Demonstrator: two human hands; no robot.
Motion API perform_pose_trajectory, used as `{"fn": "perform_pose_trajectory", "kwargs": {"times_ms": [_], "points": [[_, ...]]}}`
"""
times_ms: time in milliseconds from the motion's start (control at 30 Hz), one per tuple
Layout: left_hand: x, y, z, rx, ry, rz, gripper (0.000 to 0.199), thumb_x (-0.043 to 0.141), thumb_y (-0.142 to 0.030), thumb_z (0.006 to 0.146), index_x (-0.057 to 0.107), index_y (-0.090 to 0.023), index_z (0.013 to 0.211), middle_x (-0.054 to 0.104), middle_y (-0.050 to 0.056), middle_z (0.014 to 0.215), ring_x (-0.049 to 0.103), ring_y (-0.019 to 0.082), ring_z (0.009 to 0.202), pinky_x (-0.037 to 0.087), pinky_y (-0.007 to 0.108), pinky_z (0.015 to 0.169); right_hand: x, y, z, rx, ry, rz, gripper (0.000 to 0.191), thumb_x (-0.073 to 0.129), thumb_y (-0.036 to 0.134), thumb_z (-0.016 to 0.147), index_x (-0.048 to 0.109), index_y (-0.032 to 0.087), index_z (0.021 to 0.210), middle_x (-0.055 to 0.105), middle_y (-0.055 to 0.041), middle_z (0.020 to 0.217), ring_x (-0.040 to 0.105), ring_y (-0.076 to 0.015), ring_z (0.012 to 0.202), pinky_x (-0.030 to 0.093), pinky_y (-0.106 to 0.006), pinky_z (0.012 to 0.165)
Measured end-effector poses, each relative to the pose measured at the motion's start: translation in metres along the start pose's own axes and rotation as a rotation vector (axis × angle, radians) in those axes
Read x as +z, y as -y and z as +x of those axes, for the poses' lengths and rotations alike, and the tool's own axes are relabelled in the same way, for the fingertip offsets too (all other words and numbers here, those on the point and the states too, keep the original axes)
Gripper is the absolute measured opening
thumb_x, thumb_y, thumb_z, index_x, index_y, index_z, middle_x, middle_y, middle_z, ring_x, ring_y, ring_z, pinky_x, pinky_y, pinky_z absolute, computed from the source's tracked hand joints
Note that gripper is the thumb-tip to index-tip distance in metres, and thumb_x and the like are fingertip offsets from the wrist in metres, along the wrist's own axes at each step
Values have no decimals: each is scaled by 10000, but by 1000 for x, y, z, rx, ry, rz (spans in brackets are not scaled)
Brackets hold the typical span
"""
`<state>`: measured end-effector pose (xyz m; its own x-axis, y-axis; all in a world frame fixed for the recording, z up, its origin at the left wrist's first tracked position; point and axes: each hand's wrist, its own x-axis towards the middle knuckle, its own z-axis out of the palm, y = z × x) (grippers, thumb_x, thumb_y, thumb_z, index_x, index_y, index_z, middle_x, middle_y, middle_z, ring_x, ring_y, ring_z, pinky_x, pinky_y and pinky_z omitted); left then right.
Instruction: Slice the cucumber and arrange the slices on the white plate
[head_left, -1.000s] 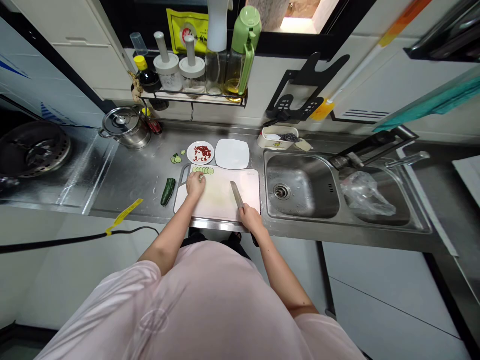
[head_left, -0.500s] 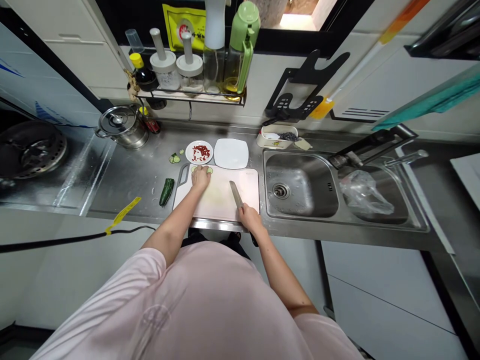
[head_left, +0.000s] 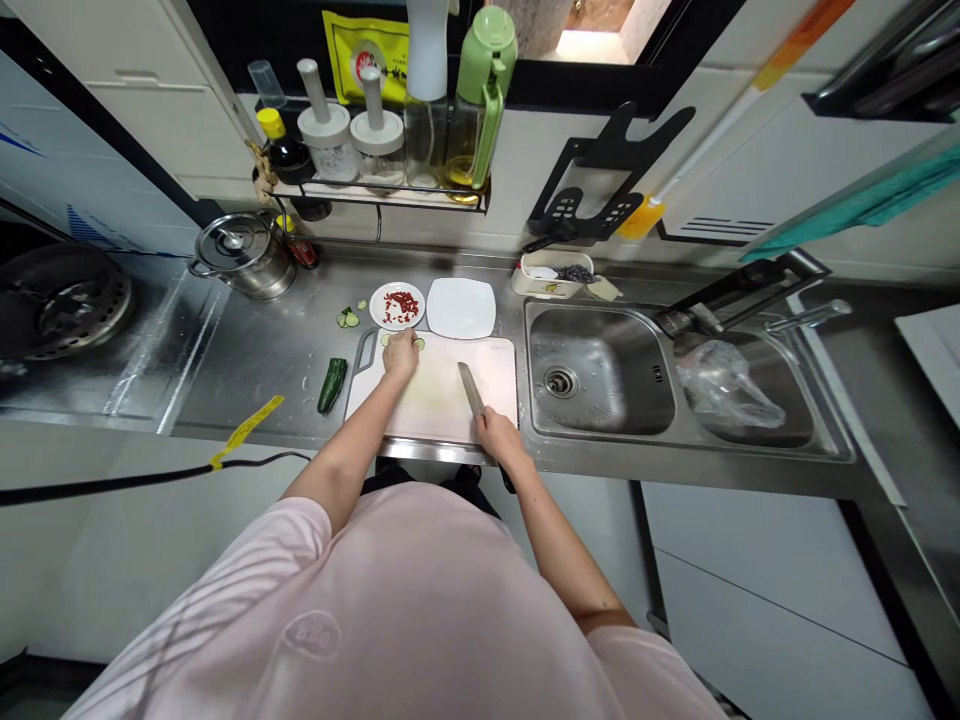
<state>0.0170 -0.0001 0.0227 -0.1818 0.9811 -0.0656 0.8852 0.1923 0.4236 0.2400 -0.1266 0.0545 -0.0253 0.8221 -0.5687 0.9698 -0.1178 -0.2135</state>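
Observation:
My left hand (head_left: 401, 353) rests on a few thin cucumber slices (head_left: 416, 344) at the far edge of the white cutting board (head_left: 439, 405), with its fingers closed over them and most slices hidden. My right hand (head_left: 500, 436) grips the handle of a kitchen knife (head_left: 471, 390), whose blade lies on the board pointing away from me. Left of the board lies a dark green cucumber piece (head_left: 332, 385). A small pile of cucumber bits (head_left: 347, 319) sits on the steel counter (head_left: 255, 360). Beyond the board are a round plate of chopped red chili (head_left: 398, 305) and a bare square white plate (head_left: 460, 307).
A steel double sink (head_left: 596, 370) lies right of the board, with a plastic bag (head_left: 727, 385) in its far basin. A lidded steel pot (head_left: 244, 255) stands at the back left. Above the counter, a rack (head_left: 379, 195) holds bottles and jars.
My left hand has moved towards the far edge of the board and now covers the row of cucumber slices. My right hand and the knife stay nearly still.

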Motion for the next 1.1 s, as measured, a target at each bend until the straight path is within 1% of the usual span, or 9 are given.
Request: {"fn": "perform_pose_trajectory", "kwargs": {"times_ms": [167,267,367,467,600,700,833,1000,1100], "points": [[3,4,-5,-92,62,-181,238,503,-217,831,594,-244,1049,670,23,885,597,178,860,420,280,762,1,0,1,-14,-10,8,343,283,326,974,538,164,1136,649,-137,1058,602,-227,987,402,-284,780],[4,8,-11,-85,108,-248,245,541,-247,800,623,-236,1031,675,4,838,603,159,817,426,264,749,1,-1,2,-24,-11,17,355,276,336,975,542,162,1132,650,-140,1057,603,-227,983,400,-286,781],[1,12,-17,-49,227,-241,237,549,-238,774,664,-219,981,678,2,793,602,151,762,430,252,714,1,-1,3,-33,-16,16,350,275,331,974,541,159,1124,653,-140,1051,605,-230,978,401,-288,772],[-5,13,-22,60,353,-168,243,509,-206,780,700,-225,930,693,12,812,607,162,766,431,261,711,1,-1,3,-33,-11,10,339,278,323,974,537,160,1120,651,-140,1053,604,-232,986,402,-287,767],[-10,9,-22,303,444,1,227,529,-182,760,718,-238,874,708,36,909,601,213,930,413,316,844,1,-1,3,-31,-12,5,345,269,333,978,535,165,1118,650,-138,1055,605,-230,984,405,-285,764],[-10,2,-21,430,440,73,214,542,-169,750,713,-223,866,702,66,887,579,240,973,393,348,894,1,0,3,-21,-12,-1,348,268,335,977,534,166,1124,649,-140,1059,605,-236,985,410,-292,765],[-7,-3,-21,491,456,31,200,533,-165,769,712,-204,850,683,88,910,554,236,997,390,337,920,2,-1,3,-14,-8,0,349,273,332,974,532,164,1137,646,-146,1063,604,-236,987,409,-297,780],[-3,4,-25,460,358,-31,216,536,-223,818,689,-218,971,654,84,1004,523,231,1058,385,339,946,5,-2,5,-20,-16,-4,354,267,330,971,533,164,1135,649,-143,1051,605,-237,978,408,-300,778],[1,11,-28,349,272,-57,242,522,-207,832,661,-226,1029,637,73,1039,546,214,1019,407,325,905,4,-1,5,-27,-21,-12,339,270,321,969,532,168,1121,651,-138,1043,610,-241,961,409,-302,762]]}}
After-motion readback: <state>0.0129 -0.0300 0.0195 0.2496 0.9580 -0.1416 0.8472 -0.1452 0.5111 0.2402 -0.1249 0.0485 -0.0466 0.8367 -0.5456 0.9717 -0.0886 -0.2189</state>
